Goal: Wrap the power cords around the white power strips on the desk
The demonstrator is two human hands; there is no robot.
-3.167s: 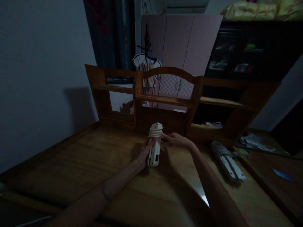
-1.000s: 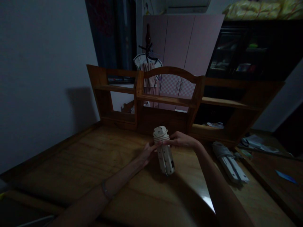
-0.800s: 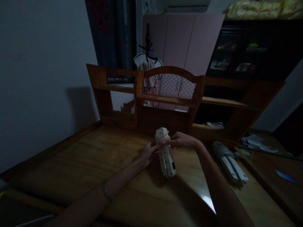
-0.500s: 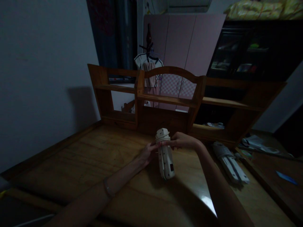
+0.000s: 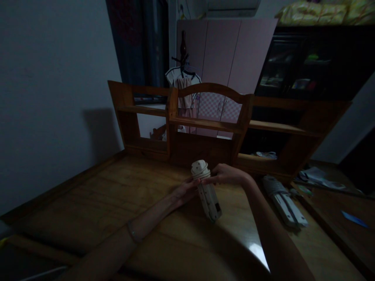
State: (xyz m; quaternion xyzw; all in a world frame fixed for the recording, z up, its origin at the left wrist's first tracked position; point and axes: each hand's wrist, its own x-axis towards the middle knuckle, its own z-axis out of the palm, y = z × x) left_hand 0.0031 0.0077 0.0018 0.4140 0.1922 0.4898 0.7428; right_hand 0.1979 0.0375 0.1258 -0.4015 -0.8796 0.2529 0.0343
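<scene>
A white power strip (image 5: 208, 199) stands tilted above the wooden desk, its lower end leaning right. White cord (image 5: 202, 173) is wound in several turns round its upper part. My left hand (image 5: 187, 189) grips the strip from the left, just below the turns. From the right, my right hand (image 5: 224, 173) reaches over with its fingers closed at the cord, the fingertips meeting the left hand's on the near face. What lies under those fingertips is too dim to make out. A second power strip (image 5: 288, 208), wrapped with grey-looking cord (image 5: 272, 184), lies on the desk to the right.
A wooden shelf unit (image 5: 209, 125) runs along the back of the desk (image 5: 140, 195). To the left is a wall (image 5: 58, 97). Papers or bags (image 5: 318, 177) and a blue flat item (image 5: 354, 219) lie at the far right.
The power strip has turned a little, its lower end swinging right and its top shifting slightly left. Both hands keep about the same place round it.
</scene>
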